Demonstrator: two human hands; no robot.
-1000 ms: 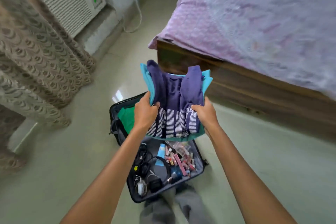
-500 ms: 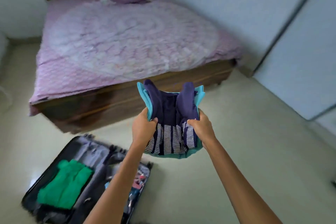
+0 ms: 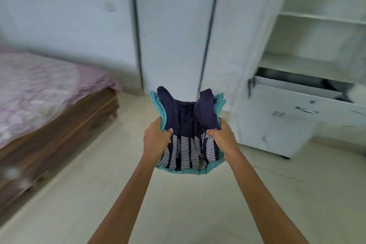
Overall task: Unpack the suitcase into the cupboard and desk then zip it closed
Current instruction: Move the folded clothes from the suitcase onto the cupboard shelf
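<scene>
Overall: a person carries a small folded stack of clothes at mid-frame with both bare arms stretched forward; the whole view is smeared by motion blur.
Top of stack: a dark navy garment with a white-striped lower band (image 3: 188, 121) lies uppermost, bunched into soft ridges between the two grips.
Bottom of stack: a folded teal garment (image 3: 219, 105) sits under the navy one, its edges showing on the left, on the right and along the near edge.
Left hand: the left hand (image 3: 156, 140) grips the left side of the stack, with its thumb curled over onto the navy cloth and its fingers hidden underneath.
Right hand: the right hand (image 3: 223, 138) clamps the right side in the same way, thumb on top by the striped band and fingers out of sight below.
Where the clothes are: they are held in the air above the pale tiled floor (image 3: 178, 214), touching nothing but the hands, in front of the cupboard and to the left of its open part.
Cupboard: a tall white cupboard (image 3: 174, 25) fills the background, with closed doors at centre divided by dark vertical lines.
Shelves: white open shelves (image 3: 320, 19) show at the right.
Drawer: below the shelves a white drawer (image 3: 297, 87) stands pulled out, dark inside; a metal handle (image 3: 307, 111) sits on the marbled front beneath it.
Bed: a low brown wooden bed with a pink patterned cover (image 3: 49, 85) stands at the left, well apart from the clothes.
</scene>
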